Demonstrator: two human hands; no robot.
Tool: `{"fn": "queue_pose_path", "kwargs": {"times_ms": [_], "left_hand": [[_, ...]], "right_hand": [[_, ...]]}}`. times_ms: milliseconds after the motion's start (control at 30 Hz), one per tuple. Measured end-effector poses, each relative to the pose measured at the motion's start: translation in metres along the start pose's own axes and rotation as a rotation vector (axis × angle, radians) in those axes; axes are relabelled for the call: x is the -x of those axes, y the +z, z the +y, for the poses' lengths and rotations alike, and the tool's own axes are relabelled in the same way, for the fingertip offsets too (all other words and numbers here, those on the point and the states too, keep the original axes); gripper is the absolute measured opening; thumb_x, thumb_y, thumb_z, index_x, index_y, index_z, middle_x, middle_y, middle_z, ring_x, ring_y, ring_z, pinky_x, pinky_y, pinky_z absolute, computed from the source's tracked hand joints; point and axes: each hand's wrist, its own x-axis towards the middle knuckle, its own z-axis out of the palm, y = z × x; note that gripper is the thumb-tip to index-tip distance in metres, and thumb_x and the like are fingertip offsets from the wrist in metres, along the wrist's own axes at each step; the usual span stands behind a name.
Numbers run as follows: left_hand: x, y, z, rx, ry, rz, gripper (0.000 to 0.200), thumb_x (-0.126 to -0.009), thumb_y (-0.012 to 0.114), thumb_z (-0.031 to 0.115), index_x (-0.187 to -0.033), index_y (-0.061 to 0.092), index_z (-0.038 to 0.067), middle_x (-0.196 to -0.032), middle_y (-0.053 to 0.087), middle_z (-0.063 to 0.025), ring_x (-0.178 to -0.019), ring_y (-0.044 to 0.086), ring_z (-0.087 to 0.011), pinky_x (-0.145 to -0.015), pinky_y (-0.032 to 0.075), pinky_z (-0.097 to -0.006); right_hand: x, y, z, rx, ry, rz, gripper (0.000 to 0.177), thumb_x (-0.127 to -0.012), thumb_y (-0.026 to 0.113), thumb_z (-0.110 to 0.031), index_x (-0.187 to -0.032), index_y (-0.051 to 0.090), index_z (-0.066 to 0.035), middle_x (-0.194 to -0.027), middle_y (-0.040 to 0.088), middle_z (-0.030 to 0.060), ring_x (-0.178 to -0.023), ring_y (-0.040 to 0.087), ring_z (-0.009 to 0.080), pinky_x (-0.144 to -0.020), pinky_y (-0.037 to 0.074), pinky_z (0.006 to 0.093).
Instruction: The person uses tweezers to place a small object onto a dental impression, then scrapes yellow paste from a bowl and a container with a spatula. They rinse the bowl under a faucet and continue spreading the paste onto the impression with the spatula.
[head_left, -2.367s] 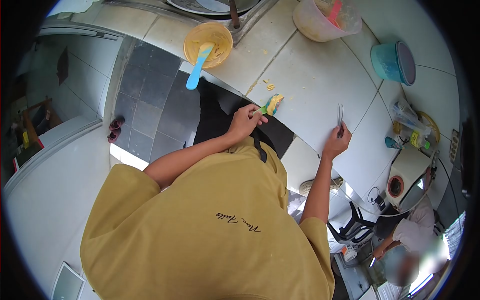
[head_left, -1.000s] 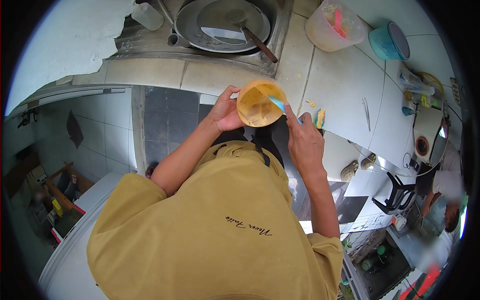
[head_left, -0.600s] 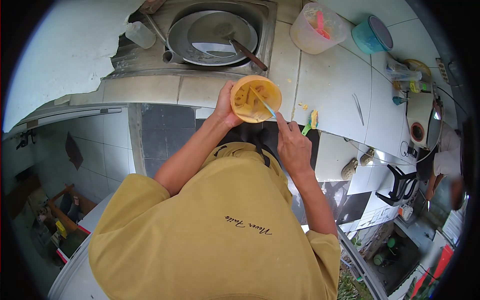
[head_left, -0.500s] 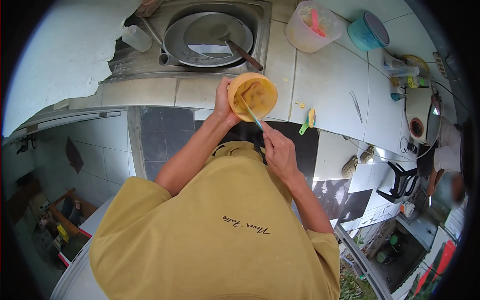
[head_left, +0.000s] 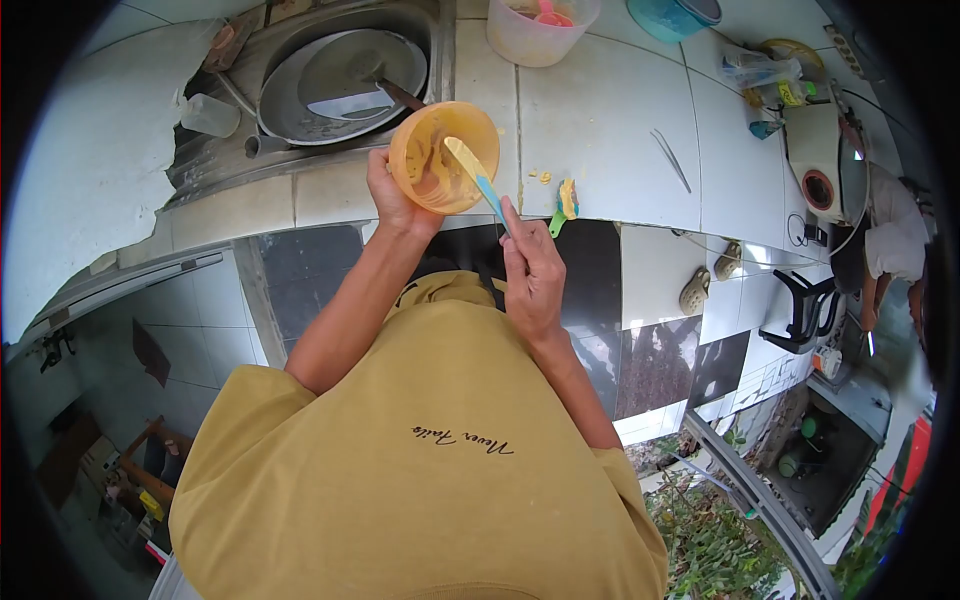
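My left hand (head_left: 398,203) is wrapped round the side of an orange plastic bowl (head_left: 403,160), tilted so its inside faces me. Streaks of yellow paste coat the bowl's inner wall. In my right hand (head_left: 533,268) is a spatula (head_left: 486,190) with a blue lower part, its blade covered in yellow paste and overlapping the bowl's opening. A green-handled tool (head_left: 562,212), its head smeared with yellow paste, lies at the counter's front edge to the right. Small yellow crumbs (head_left: 540,177) dot the tiles beside it.
Behind the bowl is a metal sink (head_left: 440,60) holding a large pan (head_left: 290,110). A clear tub (head_left: 530,45) with a pink scoop, a teal container (head_left: 670,18) and metal tongs (head_left: 671,160) stand or lie on the tiled counter (head_left: 620,110). Another person (head_left: 893,230) is at the far right.
The spatula's blade has come up from inside the bowl and now shows a thick yellow coating. My view has shifted, so the counter and sink appear farther left and higher.
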Motion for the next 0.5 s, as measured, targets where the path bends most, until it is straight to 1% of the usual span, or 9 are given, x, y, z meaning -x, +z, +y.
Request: {"fn": "queue_pose_path", "kwargs": {"times_ms": [67, 133, 200, 233, 300, 367, 400, 433, 500], "left_hand": [[0.002, 0.015, -0.008, 0.079, -0.003, 0.041, 0.05, -0.09, 0.033, 0.034, -0.123, 0.056, 0.005, -0.12, 0.06, -0.0118, -0.11, 0.057, -0.0275, -0.096, 0.046, -0.046], [-0.002, 0.023, -0.013, 0.098, 0.007, 0.044, 0.05, -0.09, 0.033, 0.034, -0.123, 0.056, 0.005, -0.12, 0.06, -0.0116, -0.11, 0.057, -0.027, -0.096, 0.046, -0.0454], [-0.009, 0.028, -0.016, 0.124, 0.036, 0.047, 0.049, -0.091, 0.033, 0.034, -0.123, 0.056, 0.004, -0.119, 0.06, -0.0114, -0.11, 0.057, -0.0266, -0.095, 0.047, -0.0449], [-0.012, 0.026, -0.018, 0.054, 0.069, -0.025, 0.05, -0.089, 0.033, 0.035, -0.122, 0.055, 0.005, -0.118, 0.061, -0.012, -0.109, 0.057, -0.0262, -0.095, 0.046, -0.0427], [-0.009, 0.026, -0.015, -0.024, 0.122, -0.081, 0.051, -0.087, 0.034, 0.035, -0.121, 0.055, 0.005, -0.116, 0.061, -0.0126, -0.107, 0.058, -0.0257, -0.095, 0.046, -0.0405], [0.0, 0.038, -0.01, -0.213, 0.09, -0.181, 0.049, -0.089, 0.034, 0.034, -0.121, 0.054, 0.003, -0.117, 0.061, -0.0128, -0.108, 0.058, -0.0251, -0.096, 0.046, -0.0397], [0.002, 0.041, -0.008, -0.236, 0.078, -0.211, 0.048, -0.09, 0.035, 0.034, -0.121, 0.053, 0.002, -0.115, 0.061, -0.0125, -0.109, 0.058, -0.0245, -0.096, 0.046, -0.0388], [0.003, 0.041, -0.006, -0.247, 0.071, -0.22, 0.048, -0.09, 0.035, 0.034, -0.121, 0.053, 0.002, -0.115, 0.061, -0.0125, -0.109, 0.058, -0.0245, -0.096, 0.046, -0.0388], [0.0, 0.043, -0.002, -0.308, 0.063, -0.322, 0.047, -0.09, 0.035, 0.034, -0.12, 0.053, 0.001, -0.115, 0.061, -0.0124, -0.108, 0.058, -0.0239, -0.096, 0.046, -0.0383]], "right_hand": [[0.005, 0.001, 0.004, 0.092, -0.02, -0.017, 0.047, -0.087, 0.055, 0.004, -0.132, 0.058, -0.009, -0.077, 0.051, 0.009, -0.062, 0.052, 0.0179, -0.054, 0.044, 0.0317], [0.014, -0.008, 0.005, 0.215, -0.001, -0.071, 0.05, -0.083, 0.056, 0.005, -0.131, 0.059, -0.01, -0.076, 0.05, 0.0097, -0.062, 0.053, 0.0216, -0.056, 0.045, 0.0325], [0.036, -0.035, 0.01, 0.222, 0.009, -0.078, 0.047, -0.085, 0.055, 0.005, -0.13, 0.06, -0.008, -0.077, 0.053, 0.0096, -0.062, 0.055, 0.02, -0.056, 0.045, 0.0314], [0.044, -0.049, 0.013, 0.233, 0.034, -0.088, 0.045, -0.086, 0.054, 0.005, -0.128, 0.06, -0.007, -0.077, 0.056, 0.0095, -0.063, 0.057, 0.0183, -0.056, 0.046, 0.0303], [0.039, -0.077, 0.001, 0.037, 0.22, 0.009, 0.036, -0.088, 0.052, 0.004, -0.123, 0.063, -0.002, -0.078, 0.063, 0.0104, -0.064, 0.06, 0.0149, -0.057, 0.047, 0.0279], [0.01, -0.087, -0.011, 0.064, 0.188, -0.001, 0.029, -0.09, 0.051, 0.002, -0.115, 0.065, 0.002, -0.078, 0.066, 0.0113, -0.064, 0.062, 0.0127, -0.057, 0.048, 0.0269], [-0.005, -0.087, -0.014, 0.097, 0.188, -0.011, 0.026, -0.09, 0.054, 0.0, -0.113, 0.066, 0.002, -0.078, 0.067, 0.0127, -0.061, 0.061, 0.014, -0.056, 0.048, 0.0268], [-0.016, -0.083, -0.01, 0.162, 0.111, -0.004, 0.026, -0.089, 0.056, -0.001, -0.112, 0.067, 0.001, -0.082, 0.07, 0.014, -0.059, 0.061, 0.0152, -0.055, 0.048, 0.0261], [-0.03, -0.079, -0.01, 0.298, 0.153, -0.084, 0.028, -0.088, 0.057, -0.003, -0.114, 0.066, 0.0, -0.084, 0.07, 0.015, -0.057, 0.059, 0.0145, -0.055, 0.047, 0.0258]]}}
